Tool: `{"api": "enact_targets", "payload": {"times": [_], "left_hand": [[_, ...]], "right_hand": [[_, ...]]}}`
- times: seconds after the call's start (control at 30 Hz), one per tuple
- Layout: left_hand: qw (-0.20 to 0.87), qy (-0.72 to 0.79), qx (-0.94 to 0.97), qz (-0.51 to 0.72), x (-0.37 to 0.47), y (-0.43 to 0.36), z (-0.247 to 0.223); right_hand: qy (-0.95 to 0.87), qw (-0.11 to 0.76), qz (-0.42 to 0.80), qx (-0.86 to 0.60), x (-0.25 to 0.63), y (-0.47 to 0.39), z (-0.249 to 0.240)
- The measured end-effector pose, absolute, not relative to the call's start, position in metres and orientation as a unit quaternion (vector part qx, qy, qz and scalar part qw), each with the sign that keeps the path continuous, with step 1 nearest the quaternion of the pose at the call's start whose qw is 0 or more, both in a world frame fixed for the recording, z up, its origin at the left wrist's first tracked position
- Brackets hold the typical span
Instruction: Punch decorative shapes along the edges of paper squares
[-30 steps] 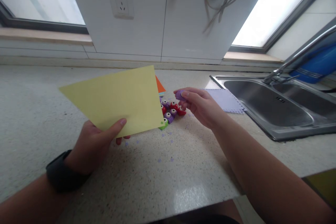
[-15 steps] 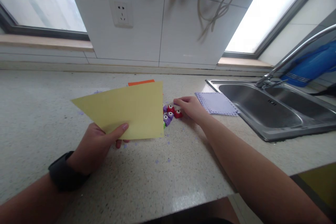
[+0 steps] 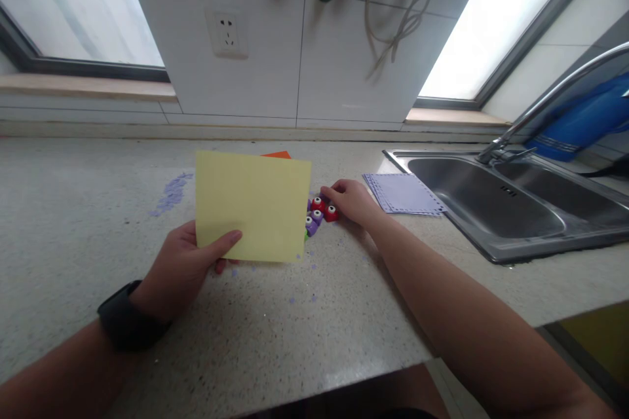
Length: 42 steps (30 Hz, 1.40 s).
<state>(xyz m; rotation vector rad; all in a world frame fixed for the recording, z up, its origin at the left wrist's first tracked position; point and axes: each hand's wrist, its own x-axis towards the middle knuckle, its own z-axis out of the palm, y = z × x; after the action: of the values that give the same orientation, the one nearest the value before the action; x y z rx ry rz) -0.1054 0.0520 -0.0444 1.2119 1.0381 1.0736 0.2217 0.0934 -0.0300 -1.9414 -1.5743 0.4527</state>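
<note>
A sheet of yellow paper (image 3: 253,206) is held up in my left hand (image 3: 181,262), thumb in front and fingers behind. It hides part of the counter, with a corner of orange paper (image 3: 279,155) showing above it. To its right, several small craft punches are clustered: red (image 3: 331,213) and purple (image 3: 313,227) ones, with a bit of green at the sheet's edge. My right hand (image 3: 351,200) is at the cluster's far right side, fingertips closed around a mostly hidden purple craft punch (image 3: 323,197). Farther right lies a stack of lilac paper (image 3: 405,193) with punched borders.
Lilac paper cut-outs (image 3: 173,194) are heaped on the counter (image 3: 73,222) at left, with scattered bits near the front. A steel double sink (image 3: 491,209) with a tap (image 3: 501,147) stands at right. A socket (image 3: 227,33) and a looped cord (image 3: 405,23) are on the wall.
The yellow sheet has swung from a slant to squarely facing me, uncovering the lilac cut-outs at left. My right hand stays by the punches, with its fingertips slightly lower.
</note>
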Motion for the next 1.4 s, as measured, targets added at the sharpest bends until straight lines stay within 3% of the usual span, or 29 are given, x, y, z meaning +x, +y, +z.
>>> {"api": "enact_targets", "payload": {"times": [0.27,0.57,0.77,0.83,1.0,1.2,1.3,1.4], "left_hand": [[0.582,0.436,0.503,0.467,-0.104,0.051,-0.043],[0.607,0.416,0.409,0.539,-0.097,0.05,-0.034],[0.588,0.401,0.393,0.582,-0.098,0.053,-0.03],[0.585,0.403,0.387,0.588,-0.098,0.053,-0.028],[0.583,0.401,0.381,0.595,-0.098,0.055,-0.027],[0.596,0.398,0.39,0.578,-0.098,0.056,-0.031],[0.602,0.401,0.4,0.563,-0.099,0.057,-0.033],[0.609,0.398,0.402,0.556,-0.099,0.057,-0.033]], "right_hand": [[-0.616,0.33,0.136,-0.703,0.223,0.092,-0.025],[-0.65,0.314,0.175,-0.67,0.229,0.094,-0.031],[-0.67,0.355,0.177,-0.627,0.221,0.068,-0.001],[-0.731,0.338,0.218,-0.552,0.21,0.05,0.012],[-0.862,0.203,0.259,-0.385,0.166,0.013,0.022],[-0.89,0.115,0.232,-0.374,0.137,0.007,0.004],[-0.888,0.123,0.237,-0.374,0.141,0.009,0.005],[-0.863,0.202,0.253,-0.388,0.154,0.015,0.011]]}}
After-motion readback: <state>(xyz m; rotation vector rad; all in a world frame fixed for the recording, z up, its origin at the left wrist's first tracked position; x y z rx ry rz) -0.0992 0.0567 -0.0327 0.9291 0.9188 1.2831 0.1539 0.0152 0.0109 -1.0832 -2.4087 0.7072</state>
